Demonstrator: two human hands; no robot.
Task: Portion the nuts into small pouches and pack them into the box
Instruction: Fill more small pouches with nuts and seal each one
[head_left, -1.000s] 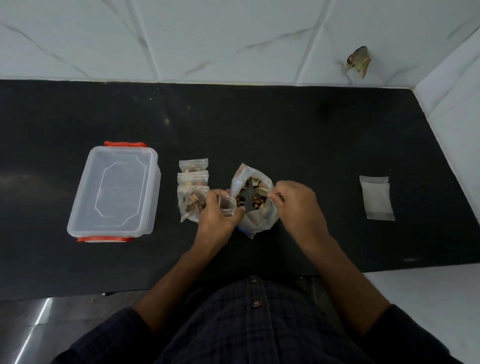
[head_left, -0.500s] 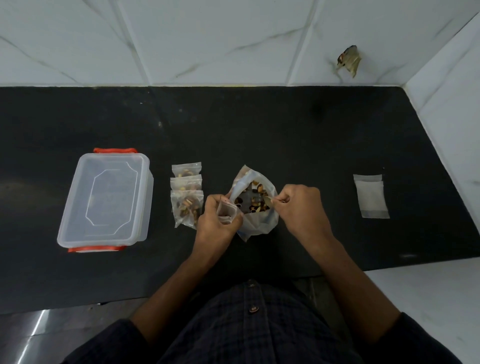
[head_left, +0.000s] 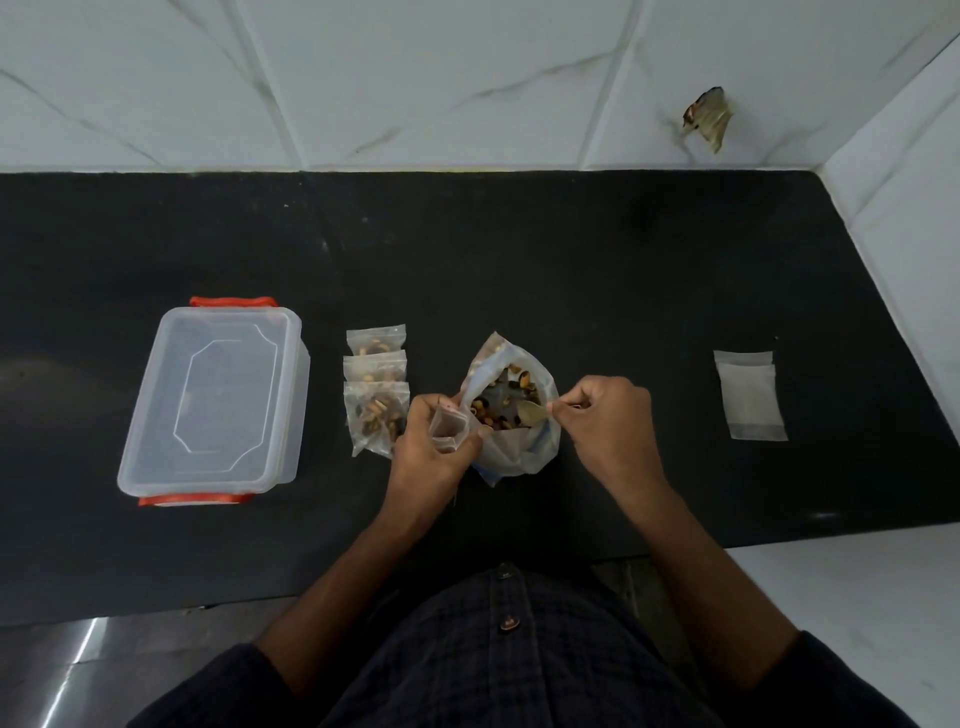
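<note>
My left hand (head_left: 434, 448) holds an empty small pouch (head_left: 448, 427) open in its grip beside the nut bag (head_left: 511, 410); my right hand (head_left: 605, 421) pinches a spoon (head_left: 532, 412) in it. Left: three filled pouches (head_left: 376, 387), then the lidded box (head_left: 215, 397). Spare pouches (head_left: 749, 395) lie far right on the dark surface (head_left: 571, 270).

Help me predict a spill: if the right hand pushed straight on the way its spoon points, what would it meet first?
Probably the nuts inside the open bag; the right hand aims the spoon leftward into them, though depth is unclear.

counter (head_left: 571, 260) blk | box (head_left: 213, 395) clear, clips (head_left: 232, 301) orange | shirt (head_left: 519, 665) dk plaid
</note>
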